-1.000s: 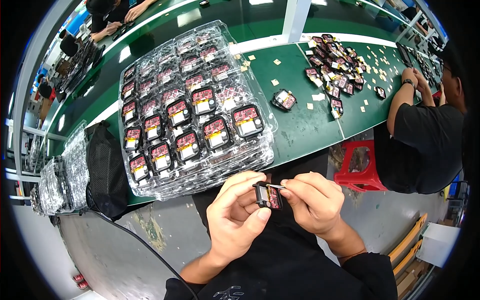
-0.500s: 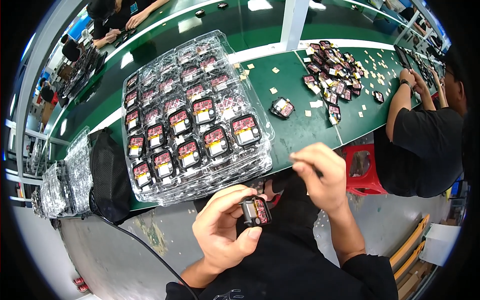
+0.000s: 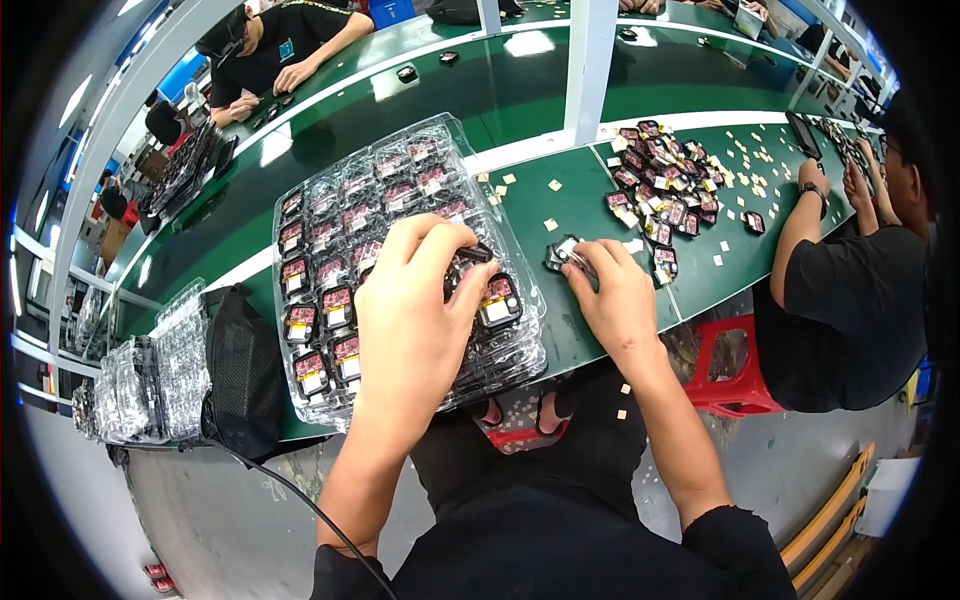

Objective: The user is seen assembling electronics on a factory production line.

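Observation:
My left hand point(image 3: 415, 310) is above the clear plastic tray point(image 3: 462, 148), its thumb and fingers pinching a small black device casing point(image 3: 474, 253) seen edge-on. Beneath it, the tray's pockets hold many such casings with red circuit boards and white and yellow parts, one of them a filled casing point(image 3: 499, 301) just beside my thumb. To the right, my right hand point(image 3: 615, 290) grips another black casing point(image 3: 560, 250) lying on the green table. My fingers partly cover that casing. My left hand hides several of the tray's pockets.
A heap of similar casings point(image 3: 665, 180) lies farther right, with small beige squares point(image 3: 760, 165) scattered around. At left are a black mesh bag point(image 3: 243, 370) and stacked clear trays point(image 3: 150, 385). A person sits at right by a red stool point(image 3: 735, 365); another works across the table.
My left hand has carried its casing forward from near my body to over the tray. My right hand has come down and taken hold of the casing on the table. The view has shifted slightly.

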A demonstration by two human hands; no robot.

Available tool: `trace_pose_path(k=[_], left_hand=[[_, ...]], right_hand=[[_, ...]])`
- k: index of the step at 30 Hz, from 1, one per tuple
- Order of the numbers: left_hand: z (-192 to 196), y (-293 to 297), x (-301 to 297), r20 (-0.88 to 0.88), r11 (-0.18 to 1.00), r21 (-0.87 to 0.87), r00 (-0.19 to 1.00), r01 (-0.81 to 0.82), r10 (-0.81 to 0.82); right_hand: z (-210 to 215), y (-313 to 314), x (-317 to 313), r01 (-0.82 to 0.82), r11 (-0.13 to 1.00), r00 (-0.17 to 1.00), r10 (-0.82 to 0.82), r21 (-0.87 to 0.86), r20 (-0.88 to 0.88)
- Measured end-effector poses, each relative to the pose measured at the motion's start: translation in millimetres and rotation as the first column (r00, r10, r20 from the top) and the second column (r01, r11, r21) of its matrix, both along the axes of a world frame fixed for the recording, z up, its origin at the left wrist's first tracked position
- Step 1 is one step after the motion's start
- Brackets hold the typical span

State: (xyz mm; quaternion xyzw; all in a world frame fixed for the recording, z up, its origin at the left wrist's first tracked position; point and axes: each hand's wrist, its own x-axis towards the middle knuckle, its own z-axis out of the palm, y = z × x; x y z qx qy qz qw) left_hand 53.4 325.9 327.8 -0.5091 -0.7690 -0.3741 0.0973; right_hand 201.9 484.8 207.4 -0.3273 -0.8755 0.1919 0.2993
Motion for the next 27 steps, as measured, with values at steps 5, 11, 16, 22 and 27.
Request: trace_pose_path(k=[5, 11, 16, 22, 27], left_hand=[[-10, 10, -4, -0.071, 0.993, -0.082, 0.995, -0.079, 0.073], [-6, 5, 3, -0.295, 0.985, -0.168, 0.955, -0.048, -0.004], [1, -13, 26, 0.007, 0.978, 0.089, 0.982, 0.189, -0.191], [-32, -50, 60, 0.691, 0.799, 0.446, 0.412, 0.403, -0.593], [-55, -60, 74, 0.741, 0.771, 0.614, 0.215, 0.169, -0.636]], right_hand=[[27, -12, 14, -0.044, 0.991, 0.974, 0.015, -0.123, -0.226], [53, -36, 38, -0.141, 0.985, 0.931, 0.096, -0.103, -0.351], [61, -55, 58, -0.335, 0.942, 0.810, 0.269, -0.034, -0.521], [65, -76, 65, -0.536, 0.840, 0.705, 0.395, -0.079, -0.589], [70, -82, 70, -0.596, 0.755, 0.743, 0.388, -0.274, -0.545]])
